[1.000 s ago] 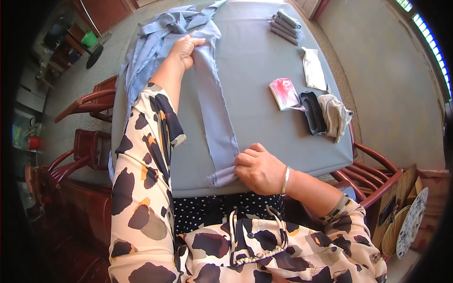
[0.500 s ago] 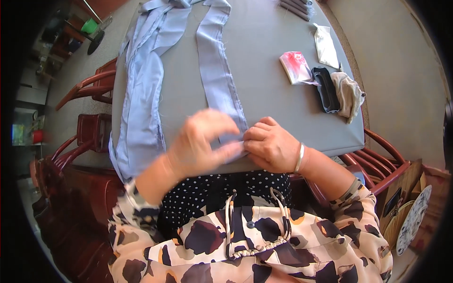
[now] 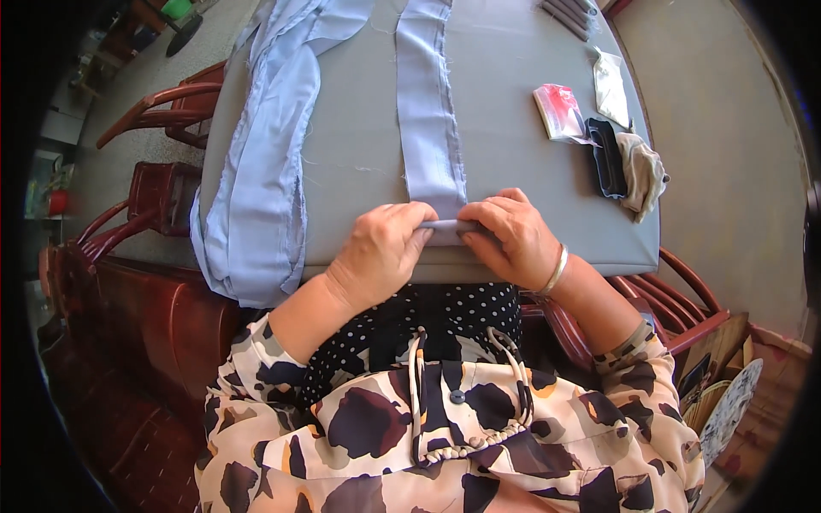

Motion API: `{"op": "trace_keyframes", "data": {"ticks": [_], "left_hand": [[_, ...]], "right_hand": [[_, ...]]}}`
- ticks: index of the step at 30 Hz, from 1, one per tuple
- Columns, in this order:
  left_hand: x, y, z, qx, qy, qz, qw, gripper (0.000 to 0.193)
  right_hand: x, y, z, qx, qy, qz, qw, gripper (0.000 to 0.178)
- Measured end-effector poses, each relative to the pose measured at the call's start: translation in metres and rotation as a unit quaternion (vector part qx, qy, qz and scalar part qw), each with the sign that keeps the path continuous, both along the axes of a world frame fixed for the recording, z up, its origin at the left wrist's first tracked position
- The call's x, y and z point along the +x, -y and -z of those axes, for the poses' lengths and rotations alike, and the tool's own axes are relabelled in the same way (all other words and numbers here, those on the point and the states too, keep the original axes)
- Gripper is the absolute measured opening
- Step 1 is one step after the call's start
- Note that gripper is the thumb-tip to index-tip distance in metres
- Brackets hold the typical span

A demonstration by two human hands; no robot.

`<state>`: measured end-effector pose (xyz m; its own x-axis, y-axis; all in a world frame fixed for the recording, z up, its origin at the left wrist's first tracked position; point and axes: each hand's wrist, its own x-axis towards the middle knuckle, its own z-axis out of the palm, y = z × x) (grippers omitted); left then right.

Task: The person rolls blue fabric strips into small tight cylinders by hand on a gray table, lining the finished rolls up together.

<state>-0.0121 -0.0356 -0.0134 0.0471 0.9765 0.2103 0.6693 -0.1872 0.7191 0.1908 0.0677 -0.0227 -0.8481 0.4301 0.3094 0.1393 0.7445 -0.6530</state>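
A long grey-blue fabric strip (image 3: 428, 120) with frayed edges runs down the table toward me. At its near end is a thin, tight fabric roll (image 3: 446, 226), lying crosswise. My left hand (image 3: 383, 246) pinches the left end of this roll between thumb and fingers. The right end is pinched by my right hand (image 3: 516, 235), which has a bracelet at its wrist. A short piece of fabric shows just below the roll, between my hands. What lies inside the roll, if anything, is hidden. To the left, a heap of similar fabric strips (image 3: 265, 162) hangs slightly over the table's front edge.
The grey-covered table (image 3: 547, 231) has several grey rolls (image 3: 569, 15) at its far right. Nearer lie a red-and-white packet (image 3: 560, 111), a white pouch (image 3: 610, 88), a black tray-like holder (image 3: 606, 158) and a beige cloth item (image 3: 640, 178). Dark red chairs (image 3: 158, 197) stand around.
My left hand, blurred and raised earlier, now grips the roll's left end. The hands have moved apart, with the roll stretched level between them. My view has shifted slightly.
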Motion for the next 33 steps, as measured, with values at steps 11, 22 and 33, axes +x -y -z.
{"op": "trace_keyframes", "data": {"ticks": [11,22,33], "left_hand": [[-0.003,-0.013,0.001,-0.056,0.015,-0.126,0.99,0.019],[0.001,0.002,0.006,0.113,-0.069,0.017,0.991,0.036],[-0.003,-0.005,-0.002,-0.016,-0.024,0.027,0.999,0.018]], "right_hand": [[0.005,-0.009,-0.006,0.084,-0.009,0.022,0.996,0.036],[0.0,-0.002,0.002,0.161,0.015,0.0,0.987,0.032],[0.001,0.0,-0.003,0.108,0.035,0.04,0.993,0.017]]}}
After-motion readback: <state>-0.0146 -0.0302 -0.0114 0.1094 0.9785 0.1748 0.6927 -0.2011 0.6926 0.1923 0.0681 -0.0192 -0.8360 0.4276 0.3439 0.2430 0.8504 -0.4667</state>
